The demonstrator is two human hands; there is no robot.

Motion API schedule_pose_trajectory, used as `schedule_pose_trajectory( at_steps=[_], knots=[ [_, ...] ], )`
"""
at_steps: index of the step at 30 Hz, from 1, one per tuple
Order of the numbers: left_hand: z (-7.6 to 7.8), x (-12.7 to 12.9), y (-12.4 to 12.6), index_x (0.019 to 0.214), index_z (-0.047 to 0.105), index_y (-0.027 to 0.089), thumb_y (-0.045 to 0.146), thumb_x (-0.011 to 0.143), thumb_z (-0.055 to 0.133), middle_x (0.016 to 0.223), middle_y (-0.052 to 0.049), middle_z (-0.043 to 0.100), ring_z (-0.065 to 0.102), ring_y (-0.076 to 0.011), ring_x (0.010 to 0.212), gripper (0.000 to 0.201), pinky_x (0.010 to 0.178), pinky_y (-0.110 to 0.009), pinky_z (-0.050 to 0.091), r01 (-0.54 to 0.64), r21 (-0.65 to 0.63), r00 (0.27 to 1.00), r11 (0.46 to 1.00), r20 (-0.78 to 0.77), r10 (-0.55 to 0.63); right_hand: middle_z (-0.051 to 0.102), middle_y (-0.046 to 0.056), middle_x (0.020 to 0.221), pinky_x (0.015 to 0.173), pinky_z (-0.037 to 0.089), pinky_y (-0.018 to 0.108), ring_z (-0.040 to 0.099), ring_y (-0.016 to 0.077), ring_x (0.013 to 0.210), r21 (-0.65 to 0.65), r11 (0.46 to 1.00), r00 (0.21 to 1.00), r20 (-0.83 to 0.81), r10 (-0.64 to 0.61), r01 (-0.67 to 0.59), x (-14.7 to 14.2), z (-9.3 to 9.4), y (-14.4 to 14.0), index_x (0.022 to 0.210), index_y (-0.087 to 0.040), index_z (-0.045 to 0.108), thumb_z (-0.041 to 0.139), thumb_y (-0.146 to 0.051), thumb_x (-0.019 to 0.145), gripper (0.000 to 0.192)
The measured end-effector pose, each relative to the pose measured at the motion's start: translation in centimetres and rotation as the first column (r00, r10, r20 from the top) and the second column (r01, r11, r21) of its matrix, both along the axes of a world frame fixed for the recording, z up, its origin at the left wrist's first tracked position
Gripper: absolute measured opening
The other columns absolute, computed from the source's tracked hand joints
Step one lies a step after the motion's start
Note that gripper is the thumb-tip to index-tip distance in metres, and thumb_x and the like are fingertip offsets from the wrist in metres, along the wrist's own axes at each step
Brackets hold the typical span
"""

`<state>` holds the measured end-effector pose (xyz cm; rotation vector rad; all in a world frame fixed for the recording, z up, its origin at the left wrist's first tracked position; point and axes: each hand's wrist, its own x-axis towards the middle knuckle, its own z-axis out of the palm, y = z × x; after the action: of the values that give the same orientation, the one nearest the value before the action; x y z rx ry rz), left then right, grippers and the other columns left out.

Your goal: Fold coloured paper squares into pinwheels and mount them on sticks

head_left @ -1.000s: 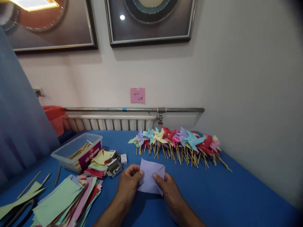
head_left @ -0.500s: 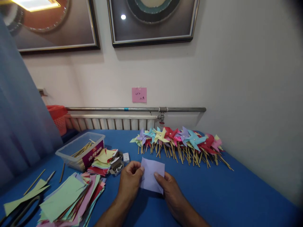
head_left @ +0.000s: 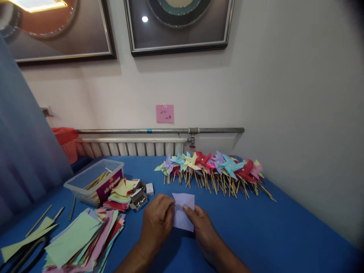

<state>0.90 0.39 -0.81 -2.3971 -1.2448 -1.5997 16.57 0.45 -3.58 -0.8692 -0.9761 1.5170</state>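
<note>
A small square of lavender paper (head_left: pixel 182 218) is held above the blue table between both hands. My left hand (head_left: pixel 159 216) is closed at its left edge, with the fingers curled and the fingertips partly hidden. On the right side, my right hand (head_left: pixel 200 223) pinches the sheet, thumb on top and fingers behind it. Left of my left hand stand small boxes of metal pins (head_left: pixel 139 201). A stack of coloured paper squares (head_left: pixel 122 193) lies beside these boxes.
Finished paper pinwheels on sticks (head_left: pixel 210 167) lie in a row at the back. A clear plastic box (head_left: pixel 93 182) holds wooden sticks. Large coloured sheets (head_left: pixel 79 239) are piled front left, next to black-handled scissors (head_left: pixel 34 254). A blue curtain (head_left: pixel 25 125) hangs on the left.
My left hand has turned and curled further over the paper's left edge, hiding more of it. My right hand keeps its pinch. The view has shifted slightly.
</note>
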Motion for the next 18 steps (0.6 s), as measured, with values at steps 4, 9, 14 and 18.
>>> schedule_pose_trajectory(
  at_steps=[4, 9, 14, 18],
  knots=[
    [-0.1, -0.2, 0.1, 0.096, 0.068, 0.018, 0.007, 0.093, 0.047, 0.089, -0.007, 0.067, 0.061, -0.0164, 0.080, 0.024, 0.072, -0.027, 0.048, -0.052, 0.127, 0.987, 0.990, -0.146, 0.071, 0.075, 0.005, 0.077, 0.067, 0.048, 0.030, 0.065, 0.0196, 0.068, -0.004, 0.999, 0.999, 0.005, -0.037, 0.037, 0.1, 0.0, 0.1, 0.101, -0.014, 0.074, 0.073, -0.058, 0.079, 0.048],
    [0.0, -0.2, 0.2, 0.095, 0.069, 0.018, 0.007, 0.093, 0.049, 0.088, -0.007, 0.068, 0.061, -0.0181, 0.080, 0.023, 0.072, -0.029, 0.047, -0.098, 0.288, 0.947, 0.953, -0.268, 0.178, 0.073, 0.005, 0.074, 0.064, 0.046, 0.028, 0.062, 0.0185, 0.065, -0.014, 0.998, 0.998, 0.029, -0.053, 0.054, 0.2, 0.7, -0.1, 0.094, -0.014, 0.074, 0.072, -0.062, 0.078, 0.050],
    [0.3, -0.4, 0.2, 0.094, 0.069, 0.018, 0.007, 0.094, 0.050, 0.087, -0.006, 0.067, 0.059, -0.0189, 0.074, 0.022, 0.069, -0.032, 0.043, -0.130, 0.363, 0.889, 0.922, -0.370, 0.271, 0.072, 0.004, 0.075, 0.060, 0.043, 0.026, 0.057, 0.0151, 0.062, 0.004, 1.000, 1.000, -0.008, -0.011, 0.011, 0.1, 1.4, -0.4, 0.095, -0.014, 0.074, 0.074, -0.059, 0.079, 0.047],
    [0.6, -0.5, 0.1, 0.091, 0.069, 0.018, 0.008, 0.092, 0.054, 0.084, -0.006, 0.066, 0.056, -0.0195, 0.071, 0.018, 0.067, -0.033, 0.041, -0.143, 0.394, 0.840, 0.908, -0.437, 0.322, 0.072, 0.004, 0.075, 0.062, 0.044, 0.026, 0.059, 0.0155, 0.065, 0.002, 1.000, 1.000, -0.023, 0.012, -0.012, 0.1, 1.5, -0.4, 0.095, -0.014, 0.074, 0.078, -0.053, 0.076, 0.043]
  ],
)
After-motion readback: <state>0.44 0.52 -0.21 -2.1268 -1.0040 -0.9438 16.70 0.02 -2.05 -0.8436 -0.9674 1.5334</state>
